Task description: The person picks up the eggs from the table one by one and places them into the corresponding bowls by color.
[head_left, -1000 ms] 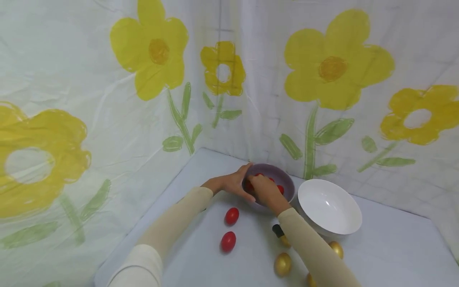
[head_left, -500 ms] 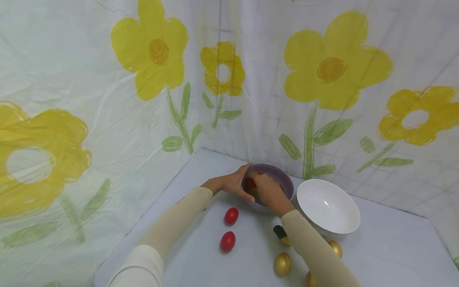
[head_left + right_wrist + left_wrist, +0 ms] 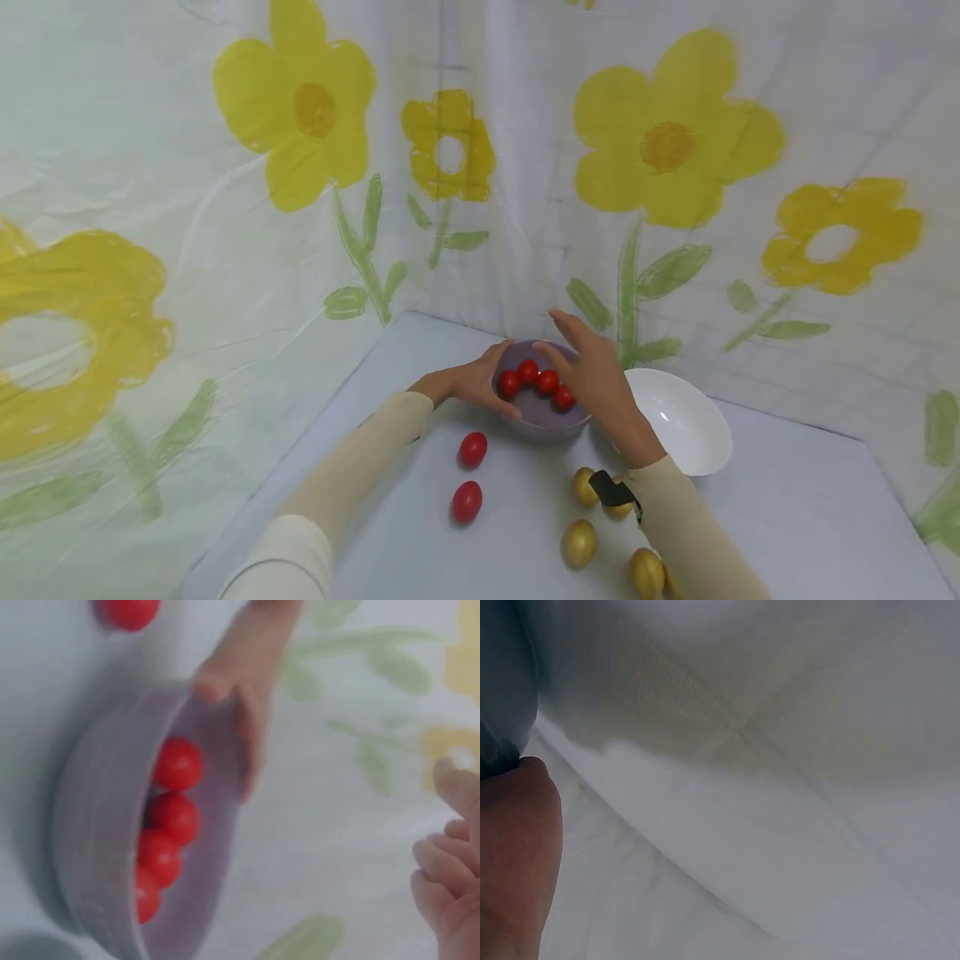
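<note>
A purple bowl stands at the back of the table with several red eggs inside. My left hand holds its left side, thumb and fingers spread round the rim. In the left wrist view only a thumb shows against the bowl's edge. Above the bowl's right side is my right hand, fingers parted and holding nothing. The right wrist view shows the bowl and these right fingers apart from it. Two red eggs, one nearer the bowl and one farther forward, lie on the table.
A white bowl stands right of the purple one, partly behind my right forearm. Several gold eggs lie near that forearm, some partly hidden. A flowered curtain hangs behind the table.
My right hand has come up out of the purple bowl and moved right, its fingers now apart. The red eggs inside show in a row. My left hand stays on the rim.
</note>
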Motion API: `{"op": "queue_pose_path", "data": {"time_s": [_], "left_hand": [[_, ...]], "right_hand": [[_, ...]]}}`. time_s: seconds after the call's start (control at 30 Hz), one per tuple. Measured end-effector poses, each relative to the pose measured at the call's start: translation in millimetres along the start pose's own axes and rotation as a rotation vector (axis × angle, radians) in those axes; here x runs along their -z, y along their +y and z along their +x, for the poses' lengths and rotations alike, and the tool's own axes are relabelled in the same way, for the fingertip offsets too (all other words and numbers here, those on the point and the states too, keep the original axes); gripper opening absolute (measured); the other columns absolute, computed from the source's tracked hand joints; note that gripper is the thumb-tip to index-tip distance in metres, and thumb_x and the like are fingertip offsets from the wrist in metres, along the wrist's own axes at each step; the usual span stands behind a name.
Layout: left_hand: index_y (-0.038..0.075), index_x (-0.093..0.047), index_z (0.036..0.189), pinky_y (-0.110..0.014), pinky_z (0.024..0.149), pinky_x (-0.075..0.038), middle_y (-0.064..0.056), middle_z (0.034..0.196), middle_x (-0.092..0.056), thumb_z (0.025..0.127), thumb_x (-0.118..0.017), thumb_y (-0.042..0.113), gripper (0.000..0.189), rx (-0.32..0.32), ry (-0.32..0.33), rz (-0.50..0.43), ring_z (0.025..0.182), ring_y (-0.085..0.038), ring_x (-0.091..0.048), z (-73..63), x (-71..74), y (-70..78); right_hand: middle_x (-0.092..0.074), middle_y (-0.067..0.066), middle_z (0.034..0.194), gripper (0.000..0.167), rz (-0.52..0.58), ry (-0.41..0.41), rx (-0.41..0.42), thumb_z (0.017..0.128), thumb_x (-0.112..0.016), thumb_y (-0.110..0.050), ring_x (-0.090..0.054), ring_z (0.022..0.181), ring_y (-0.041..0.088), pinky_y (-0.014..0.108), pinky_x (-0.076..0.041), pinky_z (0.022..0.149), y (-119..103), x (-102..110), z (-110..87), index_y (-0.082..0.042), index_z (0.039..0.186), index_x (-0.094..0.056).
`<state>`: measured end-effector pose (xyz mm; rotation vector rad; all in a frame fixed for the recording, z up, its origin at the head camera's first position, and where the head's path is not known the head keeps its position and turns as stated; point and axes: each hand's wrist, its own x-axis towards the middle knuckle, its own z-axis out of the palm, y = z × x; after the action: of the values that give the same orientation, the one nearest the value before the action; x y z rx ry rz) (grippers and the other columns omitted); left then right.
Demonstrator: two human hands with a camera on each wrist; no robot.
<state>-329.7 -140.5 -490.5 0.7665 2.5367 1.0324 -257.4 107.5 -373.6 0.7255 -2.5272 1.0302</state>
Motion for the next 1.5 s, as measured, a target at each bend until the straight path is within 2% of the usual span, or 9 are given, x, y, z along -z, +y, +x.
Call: {"op": "queue_pose_path", "data": {"time_s": [0.13,0.23,0.47,0.63,0.8,1.03,1.23,1.4,1.5], "left_hand": [[0.019,0.004,0.17,-0.051,0.123,-0.035,-0.005,0.173,-0.014,0.072,-0.089,0.065,0.143,0.014,-0.002,-0.001,0.154,-0.025,-0.024,-1.2,-1.6,-0.9],[0.018,0.003,0.17,-0.05,0.122,-0.035,-0.005,0.172,-0.016,0.073,-0.09,0.064,0.142,0.013,-0.002,-0.012,0.153,-0.024,-0.026,-2.7,-1.2,-0.8],[0.015,-0.001,0.17,-0.053,0.122,-0.036,-0.009,0.17,-0.021,0.077,-0.089,0.056,0.134,-0.052,0.01,-0.011,0.154,-0.028,-0.027,-2.0,3.0,2.2],[0.012,0.003,0.17,-0.052,0.125,-0.03,-0.012,0.172,-0.017,0.075,-0.089,0.061,0.14,-0.019,0.02,0.03,0.156,-0.03,-0.025,-3.4,4.7,2.3],[0.015,0.002,0.17,-0.05,0.123,-0.035,-0.009,0.171,-0.019,0.072,-0.091,0.064,0.143,-0.001,0.012,0.012,0.154,-0.028,-0.028,-1.9,4.2,1.5],[0.015,0.002,0.17,-0.051,0.121,-0.038,-0.009,0.17,-0.02,0.074,-0.091,0.057,0.14,-0.002,0.009,-0.01,0.152,-0.029,-0.029,-0.6,2.4,4.7],[0.017,0.004,0.17,-0.051,0.121,-0.038,-0.008,0.171,-0.019,0.077,-0.091,0.052,0.138,0.013,0.006,-0.023,0.153,-0.028,-0.028,-1.2,2.6,6.4],[0.02,0.002,0.17,-0.049,0.12,-0.039,-0.006,0.17,-0.02,0.076,-0.091,0.054,0.137,0.019,0.007,-0.028,0.153,-0.025,-0.028,-0.3,1.4,5.8],[0.021,0.003,0.17,-0.048,0.12,-0.039,-0.004,0.17,-0.02,0.076,-0.092,0.055,0.137,0.021,0.006,-0.025,0.152,-0.024,-0.028,0.4,1.1,5.1]], "right_hand": [[-0.063,0.004,0.149,0.066,0.089,0.077,0.021,0.095,-0.082,-0.035,-0.061,0.135,0.021,0.047,-0.05,0.11,-21,10,-16.7,-0.02,0.153,-0.056],[-0.063,0.003,0.149,0.068,0.135,0.089,0.042,0.094,-0.084,-0.034,-0.062,0.135,0.019,0.044,-0.053,0.107,-38,8,-32.7,-0.018,0.154,-0.056],[-0.063,0.005,0.149,0.075,0.198,0.073,0.067,0.088,-0.09,-0.031,-0.065,0.131,0.019,0.039,-0.054,0.104,-63,-30,-83.4,-0.017,0.153,-0.056],[-0.061,-0.002,0.151,0.077,0.19,-0.074,-0.028,0.088,-0.087,-0.044,-0.061,0.135,0.016,0.039,-0.054,0.105,-64,-74,-120.6,-0.022,0.155,-0.056],[-0.063,-0.001,0.149,0.08,0.128,-0.239,-0.172,0.087,-0.085,-0.05,-0.062,0.134,0.021,0.044,-0.054,0.106,-58,-106,-146.1,-0.024,0.156,-0.054],[-0.076,0.002,0.126,0.071,0.011,-0.339,-0.28,0.083,-0.092,-0.039,-0.072,0.112,0.018,0.043,-0.058,0.098,-54,-125,-156.3,-0.019,0.145,-0.064],[-0.077,-0.005,0.113,0.061,0.002,-0.385,-0.342,0.085,-0.09,-0.04,-0.065,0.093,0.008,0.043,-0.059,0.096,-55,-128,-157.8,-0.022,0.139,-0.068],[-0.077,-0.009,0.116,0.061,0.024,-0.352,-0.317,0.085,-0.09,-0.042,-0.067,0.098,0.008,0.04,-0.059,0.096,-50,-127,-158.8,-0.023,0.138,-0.07],[-0.076,-0.01,0.122,0.061,0.087,-0.313,-0.28,0.086,-0.089,-0.044,-0.071,0.111,0.01,0.038,-0.059,0.098,-46,-120,-157.1,-0.022,0.139,-0.07]]}}
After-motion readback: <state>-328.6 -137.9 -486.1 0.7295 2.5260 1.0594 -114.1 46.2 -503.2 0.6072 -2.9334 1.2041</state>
